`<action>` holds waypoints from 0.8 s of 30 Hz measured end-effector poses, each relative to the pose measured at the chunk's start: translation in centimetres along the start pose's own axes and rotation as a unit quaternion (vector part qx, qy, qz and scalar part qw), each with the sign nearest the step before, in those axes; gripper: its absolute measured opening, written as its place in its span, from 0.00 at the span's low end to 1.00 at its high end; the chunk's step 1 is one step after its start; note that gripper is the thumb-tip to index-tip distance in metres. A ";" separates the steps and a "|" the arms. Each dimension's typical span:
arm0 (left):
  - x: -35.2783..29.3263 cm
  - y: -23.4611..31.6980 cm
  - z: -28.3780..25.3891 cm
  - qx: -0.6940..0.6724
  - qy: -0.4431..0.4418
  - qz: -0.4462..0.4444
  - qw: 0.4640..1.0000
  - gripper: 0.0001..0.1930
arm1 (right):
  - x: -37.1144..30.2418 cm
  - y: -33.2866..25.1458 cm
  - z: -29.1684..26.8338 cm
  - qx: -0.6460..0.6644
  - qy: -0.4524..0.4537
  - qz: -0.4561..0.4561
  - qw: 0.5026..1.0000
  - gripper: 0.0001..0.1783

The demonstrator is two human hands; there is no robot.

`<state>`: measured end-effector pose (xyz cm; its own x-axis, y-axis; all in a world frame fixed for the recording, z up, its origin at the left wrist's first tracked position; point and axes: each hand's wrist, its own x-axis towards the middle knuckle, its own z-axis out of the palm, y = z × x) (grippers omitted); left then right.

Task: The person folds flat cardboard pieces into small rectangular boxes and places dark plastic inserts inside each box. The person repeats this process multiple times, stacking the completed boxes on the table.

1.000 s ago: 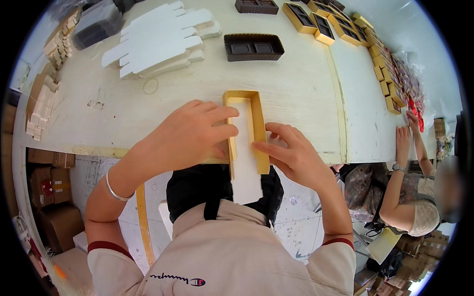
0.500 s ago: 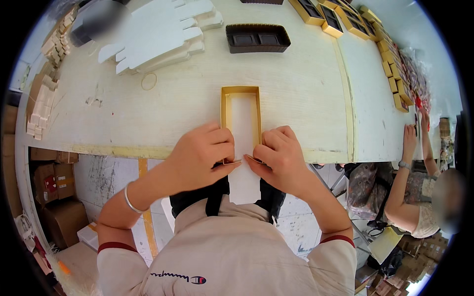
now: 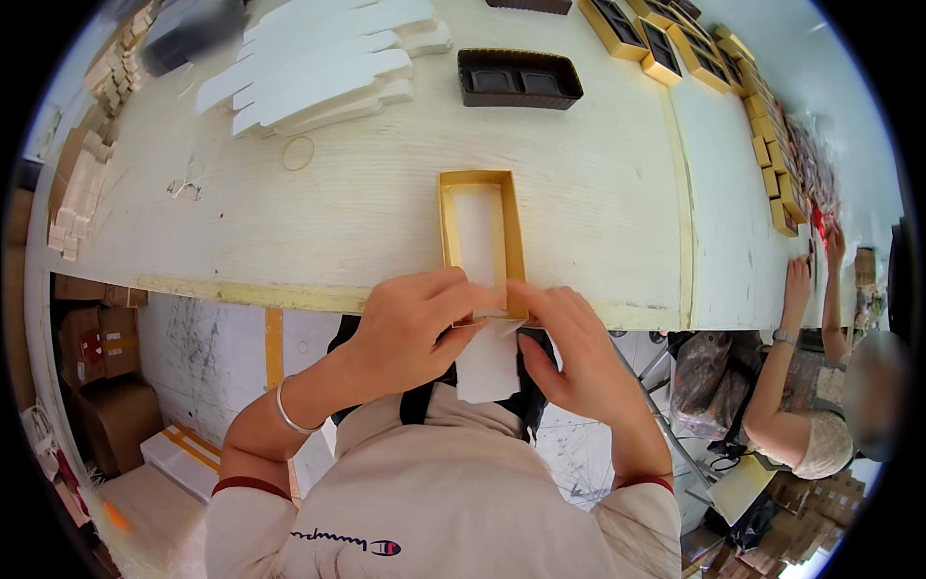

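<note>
rt hand (image 3: pixel 574 338) has loosened up vs half a sec ago, n the gold box (image 3: pixel 514 232) now looks closed at its near end. that hand's open, fingertips at the 5 o'clock corner; lt hand (image 3: pixel 415 314) pinches the end arnd 7. box is on the table (image 3: pixel 367 222) by the edge, open side up, long axis 12 to 6, white flap (image 3: pixel 487 367) pointing 6. imo step = closing that end; next prob needs the flap folded up n in.

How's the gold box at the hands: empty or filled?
Empty where visible: the gold box shows nothing on its pale floor; the left hand and right hand partly cover its near end.
</note>
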<state>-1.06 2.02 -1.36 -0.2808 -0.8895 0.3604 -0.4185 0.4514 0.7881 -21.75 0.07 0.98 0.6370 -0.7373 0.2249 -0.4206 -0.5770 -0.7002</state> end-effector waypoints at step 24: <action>1.1 1.1 -0.3 0.075 -0.071 -0.045 0.994 0.06 | -2.6 1.9 1.6 -0.239 0.077 -0.213 0.944 0.20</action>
<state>-1.57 1.52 0.03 -0.3514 -0.9127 0.2083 -0.5690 0.3849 0.7267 -23.21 1.48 -2.06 0.7280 -0.4231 0.5395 -0.4139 -0.8985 -0.1461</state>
